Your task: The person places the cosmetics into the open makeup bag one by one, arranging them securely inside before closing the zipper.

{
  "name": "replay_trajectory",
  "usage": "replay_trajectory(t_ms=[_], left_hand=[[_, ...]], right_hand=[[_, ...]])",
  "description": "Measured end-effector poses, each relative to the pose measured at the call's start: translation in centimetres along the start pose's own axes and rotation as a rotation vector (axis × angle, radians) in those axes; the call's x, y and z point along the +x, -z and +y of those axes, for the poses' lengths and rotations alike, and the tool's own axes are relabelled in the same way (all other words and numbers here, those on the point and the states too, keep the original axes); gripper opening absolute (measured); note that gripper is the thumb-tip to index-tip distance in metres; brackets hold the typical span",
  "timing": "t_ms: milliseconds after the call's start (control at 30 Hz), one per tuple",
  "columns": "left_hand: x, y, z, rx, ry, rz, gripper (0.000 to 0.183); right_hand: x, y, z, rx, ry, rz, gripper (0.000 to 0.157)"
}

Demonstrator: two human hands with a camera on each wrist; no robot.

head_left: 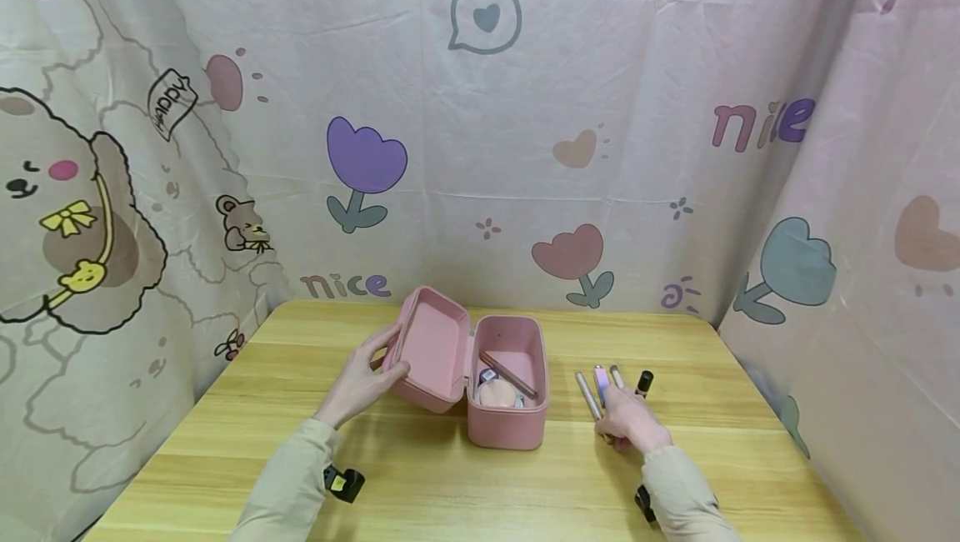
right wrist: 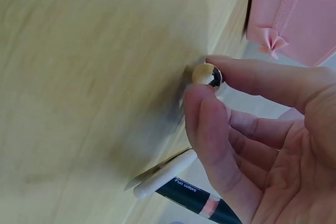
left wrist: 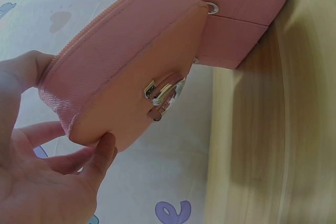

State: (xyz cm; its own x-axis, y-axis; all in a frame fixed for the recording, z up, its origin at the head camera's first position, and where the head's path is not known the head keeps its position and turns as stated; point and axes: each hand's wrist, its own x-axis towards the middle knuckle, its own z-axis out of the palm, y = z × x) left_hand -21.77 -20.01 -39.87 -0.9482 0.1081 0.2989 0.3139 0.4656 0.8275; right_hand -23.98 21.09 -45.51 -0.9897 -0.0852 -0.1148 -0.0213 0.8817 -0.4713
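A pink cosmetic case (head_left: pixel 507 428) stands on the table with its lid (head_left: pixel 435 346) swung out to the left. My left hand (head_left: pixel 366 379) holds that lid by its outer end; in the left wrist view, the thumb and fingers grip the lid's corner (left wrist: pixel 58 98). Inside the case lie a brown pencil (head_left: pixel 510 374), a round beige puff (head_left: pixel 497 393) and a small dark item (head_left: pixel 487 375). To the right of the case, my right hand (head_left: pixel 632 419) pinches a slim silver cosmetic pen (head_left: pixel 587 394) between thumb and fingers. The pen's round gold end (right wrist: pixel 202 74) faces the right wrist camera.
Beside the right hand lie a lilac-blue stick (head_left: pixel 602 378), a pale tube (head_left: pixel 617 374) and a black-capped tube (head_left: pixel 644 382). A dark tube marked "Fun colors" (right wrist: pixel 181 192) shows under the right hand. Behind the wooden table (head_left: pixel 420 492) hangs a printed curtain (head_left: pixel 465 133).
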Motion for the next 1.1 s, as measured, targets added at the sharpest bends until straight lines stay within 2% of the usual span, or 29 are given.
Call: replay_trajectory(t_ms=[100,400,600,800,1100], left_hand=[[0.0,0.0,0.0,0.003,-0.004,0.001,0.067],[-0.1,0.0,0.1,-0.002,0.011,-0.004,0.067],[0.0,0.0,0.0,0.001,0.016,-0.004,0.068],[0.0,0.0,0.0,0.008,0.009,-0.003,0.067],[0.0,0.0,0.0,-0.001,0.007,-0.004,0.068]], right_hand=[[-0.1,0.1,0.0,-0.014,0.016,0.022,0.016],[-0.2,0.4,-0.2,-0.005,0.086,0.179,0.021],[0.1,0.7,-0.5,0.053,0.157,0.301,0.01],[0.5,0.9,-1.2,0.215,0.178,0.371,0.005],[0.8,1.4,-1.7,0.527,0.21,0.46,0.016]])
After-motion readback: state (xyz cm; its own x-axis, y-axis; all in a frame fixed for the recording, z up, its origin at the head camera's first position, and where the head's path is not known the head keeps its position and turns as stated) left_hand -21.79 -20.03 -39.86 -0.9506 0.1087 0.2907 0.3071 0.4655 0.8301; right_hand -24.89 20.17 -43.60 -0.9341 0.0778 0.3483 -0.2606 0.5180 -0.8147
